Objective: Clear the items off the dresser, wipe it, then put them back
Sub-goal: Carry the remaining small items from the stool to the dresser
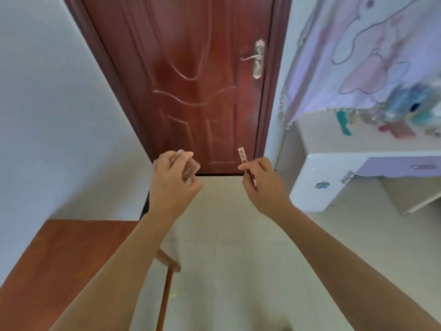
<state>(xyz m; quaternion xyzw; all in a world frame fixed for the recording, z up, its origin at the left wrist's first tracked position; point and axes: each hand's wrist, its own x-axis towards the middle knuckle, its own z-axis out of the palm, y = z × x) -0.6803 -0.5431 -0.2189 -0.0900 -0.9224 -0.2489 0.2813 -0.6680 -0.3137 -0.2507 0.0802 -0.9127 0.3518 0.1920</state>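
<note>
My left hand (174,180) grips a small reddish-brown box (189,169) in mid-air in front of the door. My right hand (260,180) pinches a thin flat strip-like item (242,155) that stands upright above its fingers. The white and lilac dresser (315,173) stands at the right, its top covered at the back by a hanging pale cloth (358,56). Several blurred items lie on the dresser top, among them a teal comb (343,123) and a pink object (398,130). Both hands are to the left of the dresser and apart from it.
A closed dark red door (198,80) with a metal handle (256,58) is straight ahead. A brown wooden table (59,259) fills the lower left, against the white wall. Pale tiled floor (233,247) runs between the table and the dresser.
</note>
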